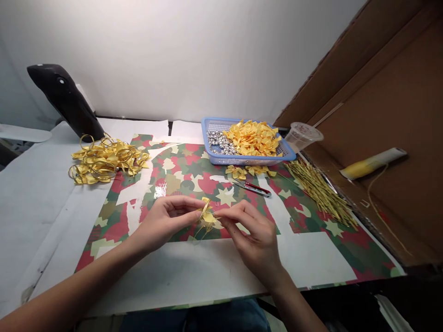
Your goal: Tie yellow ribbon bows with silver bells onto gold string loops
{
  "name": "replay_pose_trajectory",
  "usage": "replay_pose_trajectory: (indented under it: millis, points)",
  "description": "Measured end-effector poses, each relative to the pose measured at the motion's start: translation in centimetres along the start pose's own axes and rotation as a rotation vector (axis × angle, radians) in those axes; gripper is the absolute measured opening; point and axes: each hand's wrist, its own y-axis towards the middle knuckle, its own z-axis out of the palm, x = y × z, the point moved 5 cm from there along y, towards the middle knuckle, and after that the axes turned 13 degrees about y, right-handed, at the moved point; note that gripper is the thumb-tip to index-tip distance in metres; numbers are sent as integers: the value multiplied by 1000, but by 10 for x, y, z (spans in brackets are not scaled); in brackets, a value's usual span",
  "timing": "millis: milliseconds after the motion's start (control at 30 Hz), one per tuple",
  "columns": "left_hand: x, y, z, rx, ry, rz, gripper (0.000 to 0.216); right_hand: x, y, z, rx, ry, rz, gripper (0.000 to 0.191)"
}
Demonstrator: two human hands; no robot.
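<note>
My left hand (173, 216) pinches a thin gold hoop (205, 210) between thumb and fingertips, above the patterned sheet. A small yellow ribbon bow (208, 216) sits against the hoop, and thin yellowish strands hang below it. At the bow's right edge, my right hand (254, 230) has thumb and forefinger closed in a pinch; what lies between those fingertips is too small to make out. Behind the hands lie small thread snips (254, 188) with red on the handle. Several loose yellow bows (237, 172) rest just beyond the snips.
A blue plastic basket (249, 161) holds yellow bows and silver beads. At left, gold hoops with bows (107, 161) are heaped before a tall black object (65, 101). Yellow-green cords (321, 193) lie at right, by a clear cup (302, 136), a thread cone (374, 163) and cardboard (391, 92).
</note>
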Motion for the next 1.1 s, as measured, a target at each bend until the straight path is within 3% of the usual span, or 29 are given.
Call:
replay_pose_trajectory:
  millis: [333,833,1100]
  points:
    - [0,-1,-1,3,12,2,15,2,0,1,14,-19,-39,18]
    - [0,1,-2,-29,74,15,19,-4,-3,4,35,-22,74,17]
    - [0,-2,-2,-32,127,45,15,3,1,5,72,-70,-14,18]
